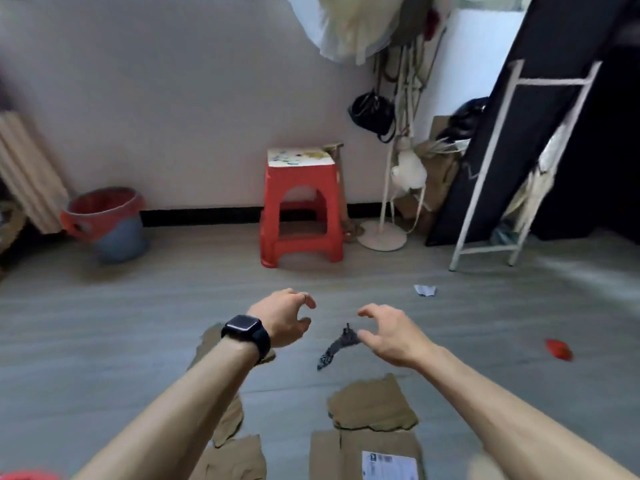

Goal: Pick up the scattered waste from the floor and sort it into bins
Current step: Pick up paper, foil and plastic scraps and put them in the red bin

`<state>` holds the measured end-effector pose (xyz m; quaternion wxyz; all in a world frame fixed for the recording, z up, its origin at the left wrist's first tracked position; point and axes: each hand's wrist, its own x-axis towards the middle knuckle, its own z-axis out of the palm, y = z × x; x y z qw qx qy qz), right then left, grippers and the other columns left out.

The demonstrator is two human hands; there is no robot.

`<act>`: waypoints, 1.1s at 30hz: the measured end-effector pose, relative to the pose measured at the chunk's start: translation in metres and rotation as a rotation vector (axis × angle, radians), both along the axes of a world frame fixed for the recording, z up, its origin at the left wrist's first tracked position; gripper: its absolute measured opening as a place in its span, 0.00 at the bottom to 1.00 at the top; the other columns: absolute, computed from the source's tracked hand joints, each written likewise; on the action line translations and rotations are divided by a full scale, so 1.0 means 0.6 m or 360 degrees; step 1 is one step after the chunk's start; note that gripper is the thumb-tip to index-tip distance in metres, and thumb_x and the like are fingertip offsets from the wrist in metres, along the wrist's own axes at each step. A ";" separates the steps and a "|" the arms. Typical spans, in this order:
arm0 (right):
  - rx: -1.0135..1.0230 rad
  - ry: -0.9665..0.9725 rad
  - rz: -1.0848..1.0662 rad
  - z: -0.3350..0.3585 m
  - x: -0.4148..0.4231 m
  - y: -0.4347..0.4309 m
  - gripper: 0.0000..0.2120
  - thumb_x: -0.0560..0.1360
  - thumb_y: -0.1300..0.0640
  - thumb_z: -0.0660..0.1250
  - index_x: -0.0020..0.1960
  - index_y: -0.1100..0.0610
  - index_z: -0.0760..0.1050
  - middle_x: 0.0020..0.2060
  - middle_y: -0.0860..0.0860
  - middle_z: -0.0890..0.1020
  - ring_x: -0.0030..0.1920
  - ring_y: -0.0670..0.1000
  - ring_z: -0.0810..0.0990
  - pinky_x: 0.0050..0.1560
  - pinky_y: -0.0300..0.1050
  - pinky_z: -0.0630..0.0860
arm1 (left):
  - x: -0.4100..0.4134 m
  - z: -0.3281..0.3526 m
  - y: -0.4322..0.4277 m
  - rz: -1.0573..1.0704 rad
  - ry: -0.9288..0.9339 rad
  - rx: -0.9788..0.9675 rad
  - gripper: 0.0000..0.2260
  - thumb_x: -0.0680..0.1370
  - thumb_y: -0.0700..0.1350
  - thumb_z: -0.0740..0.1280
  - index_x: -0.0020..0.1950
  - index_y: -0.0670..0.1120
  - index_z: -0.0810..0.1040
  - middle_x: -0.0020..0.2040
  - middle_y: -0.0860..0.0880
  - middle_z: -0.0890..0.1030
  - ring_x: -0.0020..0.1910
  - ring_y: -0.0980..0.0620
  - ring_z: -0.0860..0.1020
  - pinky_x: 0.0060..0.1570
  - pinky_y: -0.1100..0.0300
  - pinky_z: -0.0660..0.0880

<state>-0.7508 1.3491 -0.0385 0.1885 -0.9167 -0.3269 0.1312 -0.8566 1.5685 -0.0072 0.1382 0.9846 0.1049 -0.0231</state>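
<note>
My left hand [285, 317], with a black watch on the wrist, hovers over the grey floor, fingers curled apart and empty. My right hand [389, 332] is also open, its fingertips just beside a dark grey scrap [337, 346] lying on the floor. Torn brown cardboard pieces [372, 403] lie below my hands, and one with a white label [367, 455] sits at the bottom edge. A small white-blue paper [425, 290] lies further right, and a red wrapper [558, 349] at the far right. A grey bin with a red liner [110, 220] stands by the wall on the left.
A red plastic stool [301, 206] stands against the wall ahead. A white coat stand [382, 233] with bags, a black board and a white rack [485, 188] crowd the right corner. A radiator [24, 174] is at the left. Bare floor lies between me and the bin.
</note>
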 end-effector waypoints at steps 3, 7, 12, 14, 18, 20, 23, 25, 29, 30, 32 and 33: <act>0.0052 0.0048 -0.0268 0.004 0.037 -0.093 0.23 0.77 0.47 0.64 0.70 0.50 0.70 0.67 0.52 0.75 0.68 0.53 0.73 0.68 0.51 0.70 | 0.066 -0.010 -0.079 -0.0170 0.0076 0.0078 0.16 0.80 0.53 0.63 0.68 0.59 0.72 0.67 0.54 0.73 0.66 0.50 0.72 0.60 0.53 0.74; 0.0057 0.0133 -0.0454 -0.016 0.072 -0.164 0.25 0.76 0.46 0.66 0.71 0.50 0.69 0.68 0.52 0.75 0.68 0.53 0.73 0.68 0.52 0.70 | 0.121 -0.033 -0.129 -0.0283 0.0196 0.0164 0.17 0.80 0.52 0.64 0.69 0.58 0.72 0.66 0.52 0.73 0.64 0.49 0.74 0.58 0.52 0.76; 0.0002 0.0144 -0.0636 -0.089 0.128 -0.229 0.25 0.77 0.46 0.66 0.71 0.52 0.69 0.68 0.54 0.74 0.69 0.56 0.72 0.68 0.50 0.70 | 0.197 -0.108 -0.152 -0.0312 0.0334 0.0182 0.17 0.79 0.48 0.63 0.67 0.56 0.75 0.63 0.48 0.76 0.60 0.46 0.77 0.56 0.52 0.77; -0.0072 0.0191 -0.0664 -0.135 0.152 -0.238 0.25 0.78 0.46 0.66 0.72 0.52 0.68 0.69 0.54 0.73 0.69 0.56 0.72 0.68 0.49 0.69 | 0.225 -0.156 -0.148 -0.0297 0.0423 0.0171 0.17 0.79 0.48 0.63 0.68 0.54 0.74 0.64 0.47 0.75 0.60 0.45 0.77 0.57 0.52 0.77; -0.0263 0.0330 -0.0618 -0.251 0.216 -0.231 0.27 0.78 0.48 0.65 0.74 0.53 0.66 0.72 0.54 0.70 0.71 0.57 0.70 0.68 0.48 0.68 | 0.280 -0.289 -0.132 -0.0194 0.0644 0.0093 0.22 0.79 0.49 0.63 0.73 0.55 0.69 0.67 0.47 0.71 0.64 0.43 0.75 0.61 0.51 0.74; -0.0341 0.0392 -0.0575 -0.308 0.250 -0.220 0.27 0.78 0.48 0.64 0.75 0.53 0.65 0.73 0.54 0.69 0.71 0.58 0.69 0.69 0.48 0.68 | 0.295 -0.360 -0.127 -0.0134 0.0757 0.0072 0.23 0.78 0.49 0.62 0.74 0.56 0.67 0.70 0.47 0.68 0.64 0.42 0.74 0.61 0.49 0.74; -0.0387 0.0456 -0.0530 -0.411 0.343 -0.185 0.28 0.78 0.50 0.64 0.76 0.54 0.63 0.73 0.56 0.68 0.71 0.60 0.68 0.70 0.48 0.66 | 0.348 -0.475 -0.113 0.0001 0.0856 0.0060 0.25 0.79 0.49 0.62 0.75 0.59 0.63 0.75 0.46 0.61 0.67 0.40 0.70 0.61 0.47 0.74; -0.0349 0.0467 -0.0533 -0.464 0.399 -0.159 0.29 0.78 0.51 0.64 0.77 0.55 0.63 0.74 0.57 0.66 0.72 0.61 0.67 0.71 0.49 0.64 | 0.385 -0.534 -0.099 0.0116 0.0850 0.0041 0.26 0.80 0.51 0.61 0.77 0.61 0.58 0.76 0.44 0.56 0.68 0.38 0.68 0.62 0.45 0.73; -0.0272 0.0463 -0.0611 -0.568 0.496 -0.118 0.30 0.80 0.49 0.64 0.78 0.56 0.60 0.77 0.57 0.60 0.75 0.62 0.61 0.74 0.48 0.58 | 0.464 -0.656 -0.085 0.0327 0.0849 -0.0031 0.28 0.82 0.59 0.53 0.80 0.60 0.46 0.80 0.45 0.45 0.73 0.33 0.54 0.67 0.37 0.67; -0.0258 0.0449 -0.0644 -0.582 0.516 -0.113 0.30 0.80 0.48 0.64 0.78 0.56 0.60 0.77 0.58 0.59 0.75 0.63 0.60 0.74 0.48 0.56 | 0.483 -0.673 -0.092 0.0360 0.0821 -0.0036 0.28 0.82 0.61 0.51 0.80 0.60 0.44 0.80 0.48 0.42 0.75 0.33 0.49 0.67 0.34 0.65; -0.0220 0.0371 -0.0728 -0.611 0.575 -0.106 0.31 0.79 0.47 0.64 0.78 0.57 0.61 0.77 0.60 0.58 0.75 0.64 0.58 0.75 0.48 0.54 | 0.539 -0.699 -0.110 0.0365 0.0742 -0.0045 0.28 0.82 0.62 0.49 0.80 0.61 0.42 0.80 0.55 0.40 0.77 0.35 0.42 0.63 0.29 0.63; -0.0196 0.0329 -0.0769 -0.617 0.606 -0.101 0.31 0.79 0.47 0.64 0.78 0.56 0.61 0.78 0.61 0.57 0.76 0.64 0.57 0.75 0.49 0.53 | 0.565 -0.702 -0.115 0.0349 0.0726 -0.0038 0.29 0.81 0.64 0.49 0.79 0.62 0.40 0.80 0.57 0.39 0.77 0.36 0.40 0.62 0.27 0.62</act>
